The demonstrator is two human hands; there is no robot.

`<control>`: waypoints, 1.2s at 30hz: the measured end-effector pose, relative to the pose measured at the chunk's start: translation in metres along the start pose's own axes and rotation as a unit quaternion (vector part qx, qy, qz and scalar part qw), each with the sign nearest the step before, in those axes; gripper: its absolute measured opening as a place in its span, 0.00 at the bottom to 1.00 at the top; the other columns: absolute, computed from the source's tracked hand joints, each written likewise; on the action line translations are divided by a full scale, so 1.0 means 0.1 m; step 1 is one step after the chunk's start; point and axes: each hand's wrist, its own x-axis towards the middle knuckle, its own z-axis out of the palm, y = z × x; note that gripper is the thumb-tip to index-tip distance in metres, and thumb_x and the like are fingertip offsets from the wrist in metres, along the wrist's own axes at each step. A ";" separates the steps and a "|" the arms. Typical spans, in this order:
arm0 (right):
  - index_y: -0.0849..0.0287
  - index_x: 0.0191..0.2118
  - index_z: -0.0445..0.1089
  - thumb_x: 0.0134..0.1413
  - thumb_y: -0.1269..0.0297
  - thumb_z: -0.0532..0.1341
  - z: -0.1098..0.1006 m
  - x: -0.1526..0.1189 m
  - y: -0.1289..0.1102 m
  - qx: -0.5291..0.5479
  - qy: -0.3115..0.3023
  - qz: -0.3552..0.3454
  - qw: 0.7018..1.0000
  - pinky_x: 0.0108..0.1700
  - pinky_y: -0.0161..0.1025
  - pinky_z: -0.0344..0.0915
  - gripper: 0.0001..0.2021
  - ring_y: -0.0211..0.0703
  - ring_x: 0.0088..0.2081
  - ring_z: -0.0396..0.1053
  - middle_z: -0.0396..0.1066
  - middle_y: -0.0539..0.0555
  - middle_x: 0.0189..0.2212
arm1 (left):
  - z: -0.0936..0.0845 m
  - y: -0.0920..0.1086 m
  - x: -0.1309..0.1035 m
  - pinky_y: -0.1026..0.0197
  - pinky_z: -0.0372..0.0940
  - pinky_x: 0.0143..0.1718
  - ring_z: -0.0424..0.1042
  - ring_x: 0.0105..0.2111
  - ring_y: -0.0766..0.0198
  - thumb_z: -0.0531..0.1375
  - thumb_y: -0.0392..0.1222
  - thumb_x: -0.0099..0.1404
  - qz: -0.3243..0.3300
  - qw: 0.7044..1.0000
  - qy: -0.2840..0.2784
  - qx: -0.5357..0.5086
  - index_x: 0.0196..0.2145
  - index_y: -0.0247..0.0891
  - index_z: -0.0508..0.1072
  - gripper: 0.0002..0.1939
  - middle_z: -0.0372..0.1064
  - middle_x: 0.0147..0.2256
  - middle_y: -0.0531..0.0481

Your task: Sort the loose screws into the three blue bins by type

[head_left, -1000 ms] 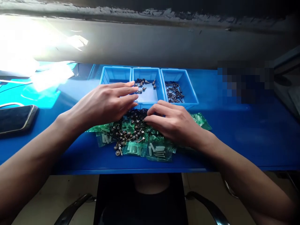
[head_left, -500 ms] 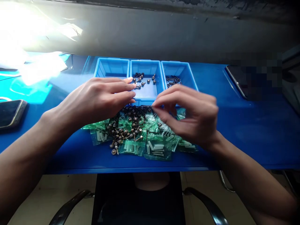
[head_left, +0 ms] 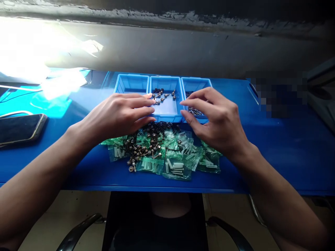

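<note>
My left hand (head_left: 125, 113) reaches over the front of the middle blue bin (head_left: 165, 118), its fingers stretched out and apart. Close to its fingertips lie several dark washer-head screws (head_left: 161, 98) inside that bin; I cannot tell whether it touches one. Over the right bin (head_left: 196, 79) hovers my right hand (head_left: 213, 116), thumb and forefinger apart with nothing visible between them. It partly hides the long thin screws (head_left: 193, 111) in there. Below both hands lies a heap of loose screws (head_left: 146, 148) on green-tinted plastic packets (head_left: 178, 170) with white wall plugs and screws inside.
A left bin (head_left: 133, 77) adjoins the other two. A phone (head_left: 22, 129) lies at the left on the blue table (head_left: 277, 157). A bright light glares from the far left. A wall stands behind, and chair armrests (head_left: 78, 232) show below the table edge.
My right hand has moved up from the screw heap to the right bin, and its thumb and forefinger have spread. My left hand stays by the middle bin. The view has shifted slightly.
</note>
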 end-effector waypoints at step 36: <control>0.51 0.47 0.84 0.71 0.65 0.68 -0.02 -0.11 -0.37 0.208 0.036 0.033 0.977 0.45 0.52 0.84 0.06 0.53 0.44 0.84 0.86 0.54 0.43 | -0.04 0.43 0.22 0.50 0.82 0.43 0.83 0.43 0.57 0.64 0.42 0.75 -0.088 0.984 0.113 -0.108 0.43 0.49 0.80 0.04 0.82 0.42 0.55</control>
